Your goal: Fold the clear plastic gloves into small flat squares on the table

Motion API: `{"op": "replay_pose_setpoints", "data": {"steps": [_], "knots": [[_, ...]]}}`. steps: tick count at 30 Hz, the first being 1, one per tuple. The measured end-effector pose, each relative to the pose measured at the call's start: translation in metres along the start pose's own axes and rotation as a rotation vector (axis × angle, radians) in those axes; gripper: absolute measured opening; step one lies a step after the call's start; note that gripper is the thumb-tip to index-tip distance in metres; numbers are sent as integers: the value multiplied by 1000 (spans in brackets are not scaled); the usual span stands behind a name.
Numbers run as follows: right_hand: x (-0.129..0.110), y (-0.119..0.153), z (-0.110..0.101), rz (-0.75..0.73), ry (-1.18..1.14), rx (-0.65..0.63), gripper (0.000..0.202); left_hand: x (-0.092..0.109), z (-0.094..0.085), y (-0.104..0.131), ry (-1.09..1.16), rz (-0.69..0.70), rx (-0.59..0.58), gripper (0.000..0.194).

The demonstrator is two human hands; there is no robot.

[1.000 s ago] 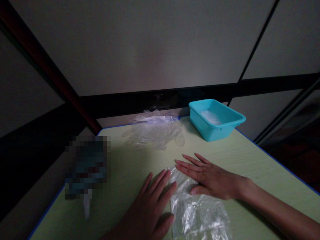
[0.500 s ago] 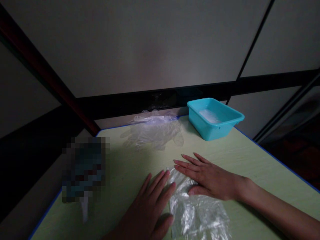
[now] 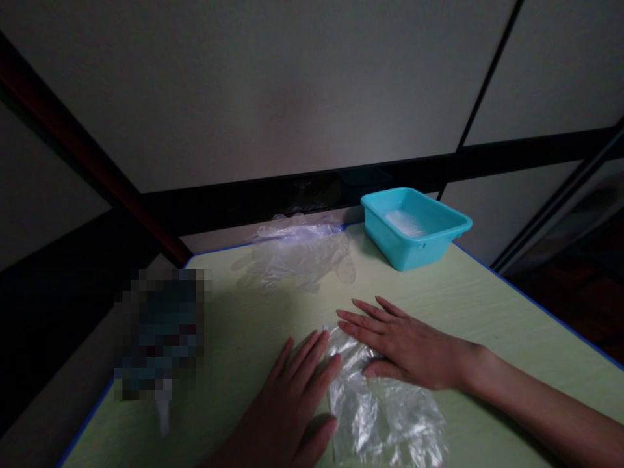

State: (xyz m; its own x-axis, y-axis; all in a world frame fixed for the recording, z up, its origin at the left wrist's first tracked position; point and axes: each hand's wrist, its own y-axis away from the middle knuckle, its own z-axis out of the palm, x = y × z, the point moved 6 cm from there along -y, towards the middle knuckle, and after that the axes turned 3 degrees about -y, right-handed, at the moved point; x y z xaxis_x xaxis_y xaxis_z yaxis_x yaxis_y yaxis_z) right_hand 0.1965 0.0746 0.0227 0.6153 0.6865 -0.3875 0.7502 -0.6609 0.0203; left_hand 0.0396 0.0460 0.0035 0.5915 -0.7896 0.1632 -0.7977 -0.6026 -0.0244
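Clear, crinkled thin plastic point(image 3: 385, 416), which looks like a disposable glove or bag, lies flat on the table in front of me. My left hand point(image 3: 292, 403) rests at its left edge, fingers stretched out and the fingertips touching or just beside it. Across its upper right part lies my right hand point(image 3: 404, 344), palm down with the fingers spread. Neither hand grips anything. Farther back, a pile of clear plastic gloves point(image 3: 302, 253) is spread near the table's far edge.
A turquoise plastic basin point(image 3: 419, 250) with something whitish and clear inside stands at the back right. At the left edge is a blurred-out item point(image 3: 163, 331) with a white strip below it. The pale green table point(image 3: 507, 338) meets cabinet panels behind.
Both hands stay in nearly the same place on the plastic. The whole view has shifted very slightly; nothing was picked up or let go.
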Motion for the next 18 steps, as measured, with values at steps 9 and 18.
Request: {"op": "replay_pose_setpoints", "data": {"steps": [9, 18], "knots": [[-1, 0, 0, 7, 5, -25, 64, 1, 0, 0, -3, 3, 7, 58], [-1, 0, 1, 4, 30, 0, 64, 1, -3, -1, 6, -16, -15, 56]]}}
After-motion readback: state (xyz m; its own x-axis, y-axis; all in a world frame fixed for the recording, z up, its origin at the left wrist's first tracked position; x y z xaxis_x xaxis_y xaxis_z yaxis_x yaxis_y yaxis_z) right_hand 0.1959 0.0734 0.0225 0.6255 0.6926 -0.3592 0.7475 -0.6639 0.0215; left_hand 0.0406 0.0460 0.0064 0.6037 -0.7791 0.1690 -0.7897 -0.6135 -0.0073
